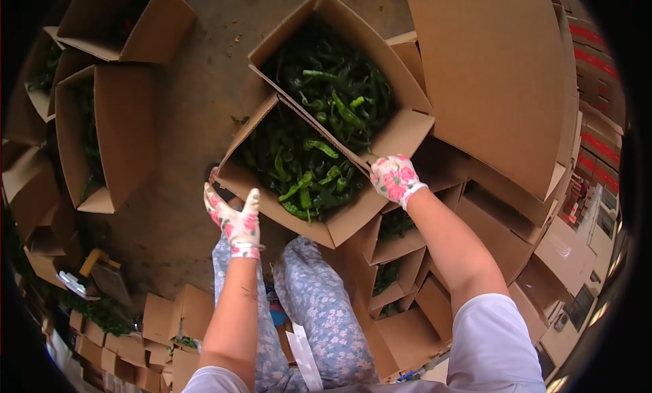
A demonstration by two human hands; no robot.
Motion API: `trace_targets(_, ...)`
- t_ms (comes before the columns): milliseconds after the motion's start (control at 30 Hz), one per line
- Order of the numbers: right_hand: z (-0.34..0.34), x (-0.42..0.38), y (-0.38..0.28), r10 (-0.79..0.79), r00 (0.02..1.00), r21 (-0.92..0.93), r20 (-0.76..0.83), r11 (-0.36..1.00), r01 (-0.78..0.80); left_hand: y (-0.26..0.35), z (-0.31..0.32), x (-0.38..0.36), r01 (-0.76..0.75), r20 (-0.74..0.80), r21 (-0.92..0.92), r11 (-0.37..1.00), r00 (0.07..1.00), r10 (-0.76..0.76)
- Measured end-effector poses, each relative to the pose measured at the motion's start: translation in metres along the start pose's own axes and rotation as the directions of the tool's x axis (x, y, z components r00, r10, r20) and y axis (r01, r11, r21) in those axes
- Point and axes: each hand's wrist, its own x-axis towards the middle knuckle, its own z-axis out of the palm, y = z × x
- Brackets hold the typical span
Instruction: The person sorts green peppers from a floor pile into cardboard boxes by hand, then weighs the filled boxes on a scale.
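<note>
I hold an open cardboard box [353, 216] full of green peppers [299, 169] in front of me. My left hand [234, 216], in a white glove with pink flowers, grips the box's near left corner. My right hand [396, 178], in the same kind of glove, grips its right flap. A second open box [401, 132] of green peppers [339, 87] stands just behind it, touching it.
Stacks of cardboard boxes rise on the right [496, 87], some lower ones holding peppers [394, 223]. More open boxes [115, 135] stand at the left. Bare concrete floor [197, 87] lies between. A tape dispenser [85, 274] rests at lower left.
</note>
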Motion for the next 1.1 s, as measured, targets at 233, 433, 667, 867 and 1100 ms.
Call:
trace_targets(233, 0.094, -0.079, -0.02, 0.24, 0.971, 0.185, 0.025, 0.953, -0.24, 0.007, 0.045, 0.016, 0.57, 0.584, -0.145, 0.809, 0.71, -0.395)
trace_targets(433, 0.113, -0.08, -0.028, 0.459, 0.888, 0.309, 0.028, 0.841, -0.444, 0.08, 0.042, 0.049, 0.083, 0.699, 0.111, 0.99, 0.702, -0.137)
trace_targets(667, 0.043, -0.106, -0.091, 0.404, 0.907, 0.442, -0.117, 0.839, -0.316, -0.069, -0.087, -0.018, 0.3, 0.775, -0.267, 0.916, 0.631, 0.019)
trace_targets(867, -0.01, -0.13, -0.18, 0.112, 0.981, 0.502, -0.157, 0.865, -0.018, -0.193, -0.274, -0.159, 0.666, 0.295, -0.008, 0.746, 0.714, -0.634)
trace_targets(1100, -0.071, -0.148, -0.331, -0.097, 0.992, 0.473, 0.08, 0.88, 0.047, -0.303, -0.357, -0.359, 0.876, 0.313, 0.146, 0.46, 0.4, -0.862)
